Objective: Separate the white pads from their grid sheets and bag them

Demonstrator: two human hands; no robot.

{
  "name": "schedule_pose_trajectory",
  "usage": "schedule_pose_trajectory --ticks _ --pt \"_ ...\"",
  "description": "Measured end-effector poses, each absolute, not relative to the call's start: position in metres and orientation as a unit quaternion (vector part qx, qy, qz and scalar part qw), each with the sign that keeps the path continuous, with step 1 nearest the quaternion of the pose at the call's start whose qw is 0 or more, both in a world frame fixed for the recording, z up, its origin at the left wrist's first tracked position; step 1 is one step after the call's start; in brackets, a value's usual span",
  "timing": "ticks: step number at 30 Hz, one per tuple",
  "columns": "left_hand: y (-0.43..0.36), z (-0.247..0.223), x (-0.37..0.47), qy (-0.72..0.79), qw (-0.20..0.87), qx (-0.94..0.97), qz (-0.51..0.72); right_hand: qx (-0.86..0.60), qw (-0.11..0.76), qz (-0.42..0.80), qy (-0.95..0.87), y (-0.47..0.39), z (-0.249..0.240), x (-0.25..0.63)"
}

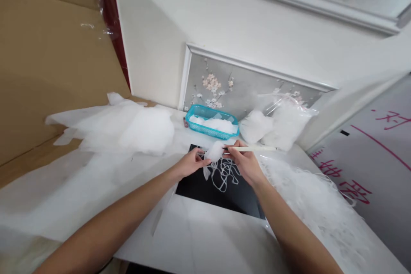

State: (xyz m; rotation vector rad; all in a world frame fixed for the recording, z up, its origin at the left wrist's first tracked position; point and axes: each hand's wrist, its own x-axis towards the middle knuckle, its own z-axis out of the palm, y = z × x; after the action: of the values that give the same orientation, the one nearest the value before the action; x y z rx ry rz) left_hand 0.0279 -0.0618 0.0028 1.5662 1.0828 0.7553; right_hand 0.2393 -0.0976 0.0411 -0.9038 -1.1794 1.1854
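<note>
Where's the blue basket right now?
In the head view, the blue basket sits just beyond the hands, near the middle, against the wall below the flower picture, left of the clear plastic bag.

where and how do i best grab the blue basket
Probably by the middle of the near long rim of the blue basket, coming from the front and above. That rim faces the person, while the far side backs onto the framed wall panel and the right end sits close to a white bundle. Keep it level, as it's open on top.
</note>
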Motion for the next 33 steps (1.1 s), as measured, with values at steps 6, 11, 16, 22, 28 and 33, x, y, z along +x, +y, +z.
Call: schedule_pose_trajectory --ticks 6,11,16,22,28,33 --pt "-0.077 0.015 0.038 0.391 0.654 0.576 0.296 -0.358 0.626 0.553 -0.416 -0.103 0.036 0.250" --pt "-0.088 0.024 0.031 0.404 0.698 0.531 0.261 -0.385 0.679 0.529 -0.333 -0.095 0.012 0.250" --pt "-0.083 0.023 0.026 0.434 0.692 0.517 0.257 -0.387 0.723 0.500 -0.278 -0.087 -0.004 0.251" --pt "-0.084 0.034 0.019 0.454 0.678 0.513 0.267 -0.389 0.775 0.424 -0.261 -0.061 0.007 0.270" --pt "-0.083 0.032 0.016 0.421 0.691 0.511 0.291 -0.461 0.731 0.159 -0.477 0.022 0.062 0.255" --pt "-0.075 0.021 0.012 0.435 0.628 0.562 0.316 -0.475 0.500 0.145 -0.709 0.077 0.061 0.220"
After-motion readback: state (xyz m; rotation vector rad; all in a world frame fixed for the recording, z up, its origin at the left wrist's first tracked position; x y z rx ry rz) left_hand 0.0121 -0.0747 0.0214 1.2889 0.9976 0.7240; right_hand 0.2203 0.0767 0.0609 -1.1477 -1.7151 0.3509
